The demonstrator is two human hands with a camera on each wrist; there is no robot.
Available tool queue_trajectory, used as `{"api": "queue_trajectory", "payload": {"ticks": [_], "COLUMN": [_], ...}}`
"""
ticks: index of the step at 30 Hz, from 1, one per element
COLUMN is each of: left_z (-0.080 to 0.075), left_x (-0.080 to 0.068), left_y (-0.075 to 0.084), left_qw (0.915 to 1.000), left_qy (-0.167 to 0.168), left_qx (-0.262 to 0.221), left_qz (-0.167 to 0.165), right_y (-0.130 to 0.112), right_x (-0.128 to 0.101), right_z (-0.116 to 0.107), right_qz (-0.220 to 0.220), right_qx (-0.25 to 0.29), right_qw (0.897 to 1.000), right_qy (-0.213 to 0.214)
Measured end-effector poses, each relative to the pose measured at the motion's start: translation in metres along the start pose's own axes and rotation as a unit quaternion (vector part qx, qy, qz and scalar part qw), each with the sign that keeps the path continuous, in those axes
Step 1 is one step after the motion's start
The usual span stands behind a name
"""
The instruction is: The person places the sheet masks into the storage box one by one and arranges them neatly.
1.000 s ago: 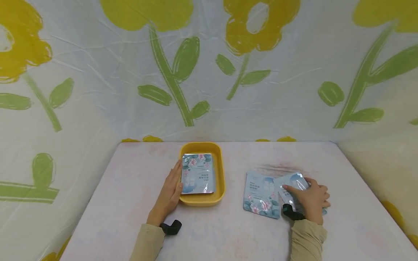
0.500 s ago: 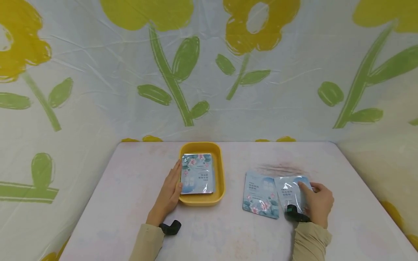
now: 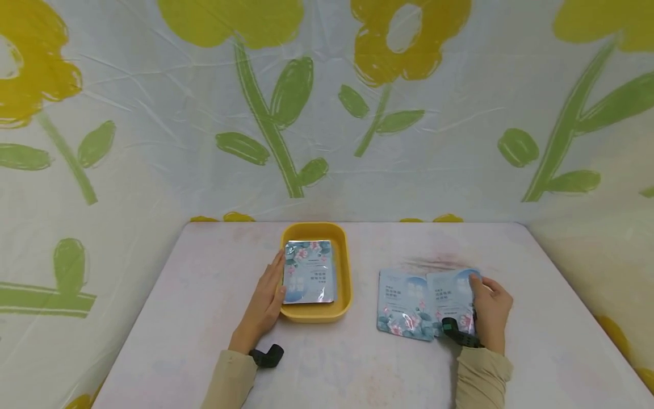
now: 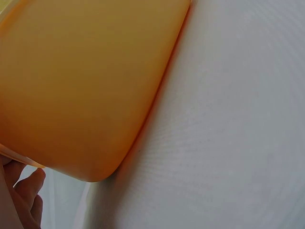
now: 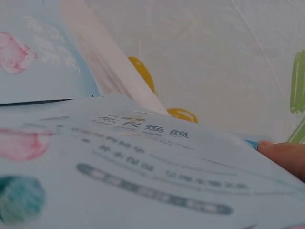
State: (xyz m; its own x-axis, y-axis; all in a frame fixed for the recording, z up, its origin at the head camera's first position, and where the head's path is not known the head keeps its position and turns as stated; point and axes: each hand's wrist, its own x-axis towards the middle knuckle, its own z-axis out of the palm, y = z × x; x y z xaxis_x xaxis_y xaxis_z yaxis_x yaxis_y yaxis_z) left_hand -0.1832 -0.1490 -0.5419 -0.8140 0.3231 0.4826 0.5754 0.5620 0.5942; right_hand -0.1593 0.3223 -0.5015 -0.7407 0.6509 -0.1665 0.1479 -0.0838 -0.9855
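Note:
My left hand [image 3: 263, 298] lies along the left side of a yellow plastic tray [image 3: 341, 309], its fingers fairly straight against the outer wall. In the left wrist view, fingers [image 4: 32, 186] touch the underside of the tray's rim. Inside the tray is a light-blue face mask packet [image 3: 309, 272] with pink flowers, and an edge beneath it hints at another. At the right, my right hand [image 3: 493, 309] pinches the right edge of a similar face mask packet [image 3: 449, 295], thumb on top. This packet slightly overlaps a face mask packet [image 3: 403, 304] lying to its left.
A pale table [image 3: 352, 369] carries everything, with dark smudges [image 3: 434, 263] behind the right-hand packets. A white cloth with yellow flowers and green stems [image 3: 327, 113] hangs behind the table and along both sides.
My right hand has turned the tilted right packet straighter and brought it left against its neighbour, which has shifted slightly left. The left hand and tray stay put.

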Motion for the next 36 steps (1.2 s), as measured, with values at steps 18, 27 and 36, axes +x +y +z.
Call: {"api": "queue_trajectory", "payload": {"ticks": [18,27,36], "left_z": [-0.001,-0.001,-0.002], "left_x": [0.002,0.001,0.0], "left_y": [0.002,0.003,0.003], "left_qw": [1.0,0.9999,1.0], "left_qy": [0.002,0.004,0.003], "left_qx": [0.005,0.006,-0.001], "left_qz": [0.003,0.008,0.005], "right_y": [-0.012,-0.017,-0.016], "right_x": [-0.004,-0.008,-0.013], "right_z": [-0.002,0.005,0.036], "right_qz": [0.001,0.041,0.052], "right_qx": [0.116,0.214,0.205], "right_qw": [0.993,0.976,0.972], "right_qy": [0.033,-0.013,-0.1]}}
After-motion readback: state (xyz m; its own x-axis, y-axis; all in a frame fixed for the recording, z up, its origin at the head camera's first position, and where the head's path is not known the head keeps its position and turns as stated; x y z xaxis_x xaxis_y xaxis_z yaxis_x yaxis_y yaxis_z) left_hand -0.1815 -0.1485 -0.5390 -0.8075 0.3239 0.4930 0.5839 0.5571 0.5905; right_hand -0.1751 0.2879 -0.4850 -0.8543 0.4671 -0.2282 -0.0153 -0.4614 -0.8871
